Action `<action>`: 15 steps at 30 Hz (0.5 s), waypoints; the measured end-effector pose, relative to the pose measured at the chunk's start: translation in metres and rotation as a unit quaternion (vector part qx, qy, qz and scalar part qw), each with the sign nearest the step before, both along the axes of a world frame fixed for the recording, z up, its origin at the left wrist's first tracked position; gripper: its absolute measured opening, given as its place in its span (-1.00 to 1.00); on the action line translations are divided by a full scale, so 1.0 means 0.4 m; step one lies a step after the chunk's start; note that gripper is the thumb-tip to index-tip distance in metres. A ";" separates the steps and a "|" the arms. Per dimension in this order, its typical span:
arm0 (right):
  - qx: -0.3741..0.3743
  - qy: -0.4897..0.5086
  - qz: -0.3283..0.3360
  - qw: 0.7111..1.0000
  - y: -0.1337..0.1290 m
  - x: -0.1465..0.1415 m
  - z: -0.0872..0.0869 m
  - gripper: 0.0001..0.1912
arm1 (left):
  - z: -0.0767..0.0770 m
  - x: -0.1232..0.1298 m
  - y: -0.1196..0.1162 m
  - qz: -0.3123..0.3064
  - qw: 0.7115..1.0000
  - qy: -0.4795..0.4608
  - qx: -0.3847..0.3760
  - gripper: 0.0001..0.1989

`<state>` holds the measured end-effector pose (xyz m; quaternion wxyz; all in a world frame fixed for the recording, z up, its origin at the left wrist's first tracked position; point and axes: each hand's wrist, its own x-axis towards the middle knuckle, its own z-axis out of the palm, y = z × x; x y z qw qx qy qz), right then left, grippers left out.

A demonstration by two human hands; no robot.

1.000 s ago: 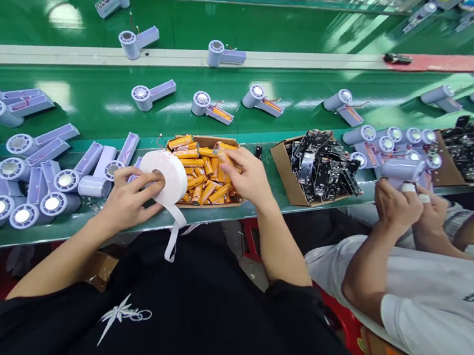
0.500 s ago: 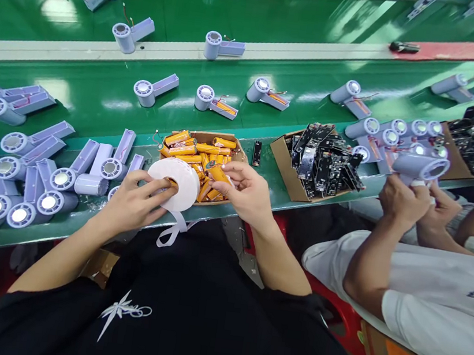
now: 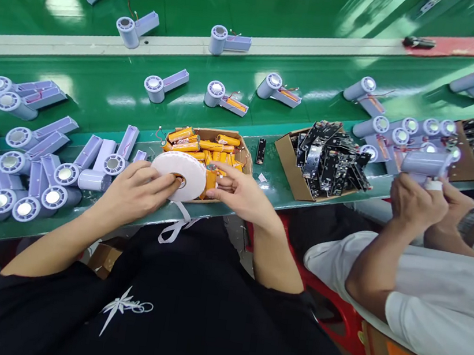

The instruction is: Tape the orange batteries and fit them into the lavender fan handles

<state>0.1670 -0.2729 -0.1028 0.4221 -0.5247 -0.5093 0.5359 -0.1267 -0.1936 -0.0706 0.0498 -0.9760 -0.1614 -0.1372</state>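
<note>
My left hand [image 3: 142, 188] grips a white tape roll [image 3: 182, 167] by its centre hole, and a loose tape end [image 3: 175, 229] hangs below it. Just right of the roll, my right hand [image 3: 239, 192] pinches an orange battery [image 3: 207, 184], which is partly hidden behind the roll and the fingers. Both hands are over the front of a cardboard box [image 3: 246, 156] holding several orange batteries [image 3: 186, 146].
Light purple housings [image 3: 53, 197] crowd the left; more lie on the green conveyor [image 3: 114, 83]. Right of the battery box are a small black board [image 3: 260, 151] and a box of circuit boards [image 3: 324, 160]. A co-worker's hands [image 3: 419, 201] hold a housing.
The tape roll has tilted flatter. My right hand has brought the battery down and left against the roll's edge. A small white scrap now shows beside the box. The view has shifted slightly.
</note>
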 end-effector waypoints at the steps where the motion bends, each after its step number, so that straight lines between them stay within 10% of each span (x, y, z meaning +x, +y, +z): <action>1: -0.014 0.007 0.024 1.000 0.006 0.008 0.006 -0.45 | 0.003 0.005 -0.003 -0.002 1.000 0.005 -0.004 -0.57; 3: -0.027 0.041 0.009 0.999 0.010 -0.005 0.006 -0.50 | 0.001 0.018 -0.013 0.003 1.000 -0.010 -0.012 -0.60; 9: 0.017 0.192 -0.310 0.931 -0.019 -0.150 -0.071 -0.27 | -0.073 0.079 -0.110 0.117 0.986 -0.117 0.017 -0.61; 15: 0.162 0.146 -0.422 0.880 -0.006 0.074 -0.090 -0.48 | -0.090 0.106 -0.194 -0.018 0.995 -0.049 -0.088 -0.63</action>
